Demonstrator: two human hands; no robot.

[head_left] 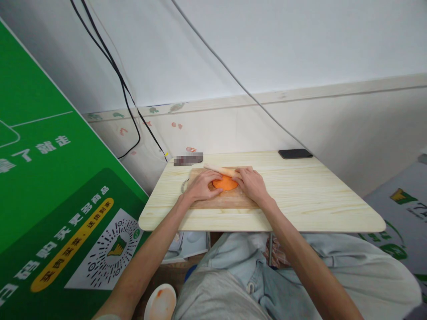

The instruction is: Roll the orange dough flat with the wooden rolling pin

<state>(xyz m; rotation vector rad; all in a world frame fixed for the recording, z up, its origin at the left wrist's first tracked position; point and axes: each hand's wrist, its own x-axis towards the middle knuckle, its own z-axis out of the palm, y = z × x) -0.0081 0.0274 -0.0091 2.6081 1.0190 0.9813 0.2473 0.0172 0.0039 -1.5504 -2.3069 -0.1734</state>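
A flat, roundish orange piece that looks like dough (225, 183) lies on a wooden cutting board (230, 203). My left hand (203, 186) curves round its left edge, with thumb and fingertips pinching there. On the opposite side, my right hand (252, 183) has its fingertips closed at the right edge of the dough. Just beyond the dough, a pale wooden rolling pin (218, 169) lies across the far part of the board. Its right end runs behind my right fingers. The exact fingertip contact is too small to make out.
The board rests on a light wood table (307, 195) against the wall. A black phone (295, 154) lies at the back right, a blurred-out object (188, 159) at the back left. A metal ring handle (184, 185) shows beside the board. Below left is a stained white dish (160, 303).
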